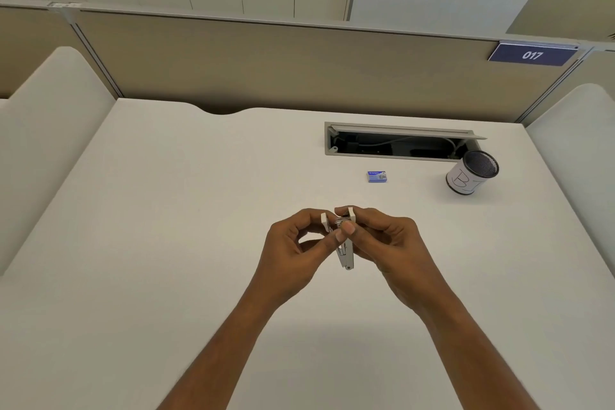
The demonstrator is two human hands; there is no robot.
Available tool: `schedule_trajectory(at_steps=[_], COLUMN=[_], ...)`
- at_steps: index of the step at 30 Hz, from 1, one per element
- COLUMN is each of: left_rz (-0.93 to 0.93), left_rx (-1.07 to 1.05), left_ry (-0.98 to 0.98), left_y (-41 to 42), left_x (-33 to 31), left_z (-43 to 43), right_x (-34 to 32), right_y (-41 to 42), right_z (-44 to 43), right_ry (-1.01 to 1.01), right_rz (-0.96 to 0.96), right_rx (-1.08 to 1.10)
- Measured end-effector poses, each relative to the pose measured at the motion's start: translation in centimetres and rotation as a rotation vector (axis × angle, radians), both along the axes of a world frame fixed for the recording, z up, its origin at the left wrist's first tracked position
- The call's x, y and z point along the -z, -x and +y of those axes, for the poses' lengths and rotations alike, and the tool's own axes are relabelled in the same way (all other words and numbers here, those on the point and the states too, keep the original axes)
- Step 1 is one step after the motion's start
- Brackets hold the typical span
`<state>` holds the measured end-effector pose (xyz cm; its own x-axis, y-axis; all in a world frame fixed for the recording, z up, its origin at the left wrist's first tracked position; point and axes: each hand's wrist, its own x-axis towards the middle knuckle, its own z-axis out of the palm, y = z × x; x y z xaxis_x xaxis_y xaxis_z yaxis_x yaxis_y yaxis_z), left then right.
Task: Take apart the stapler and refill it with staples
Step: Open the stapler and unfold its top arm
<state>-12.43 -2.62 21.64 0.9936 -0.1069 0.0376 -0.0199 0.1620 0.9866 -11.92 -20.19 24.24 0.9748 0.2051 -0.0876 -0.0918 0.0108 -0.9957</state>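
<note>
The left hand and right hand pinched the stapler in their fingers, already hinged open over the worktop. The blue staple box lay well apart, so refilling looked undone.

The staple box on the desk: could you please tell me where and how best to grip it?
Pinch the staple box across its two long sides, near and far, coming down from above. It lies flat and low on the desk with space around, so its top offers no hold. The right hand is nearer, but it and the left hand hold the stapler.
</note>
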Motion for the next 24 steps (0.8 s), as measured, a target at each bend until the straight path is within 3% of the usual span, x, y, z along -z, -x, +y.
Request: schedule_trajectory(at_steps=[19,24], left_rz=[0.054,0.154], left_rx=[0.093,0.01], left_ry=[0.027,0.244], left_y=[0.3,0.0], left_x=[0.0,0.2], left_z=[0.3,1.4], right_x=[-0.6,-1.4], right_y=[1.3,1.5], right_z=[0.8,0.1], right_ry=[0.085,-0.119], right_rz=[-0.129,-0.115], right_rx=[0.114,0.161])
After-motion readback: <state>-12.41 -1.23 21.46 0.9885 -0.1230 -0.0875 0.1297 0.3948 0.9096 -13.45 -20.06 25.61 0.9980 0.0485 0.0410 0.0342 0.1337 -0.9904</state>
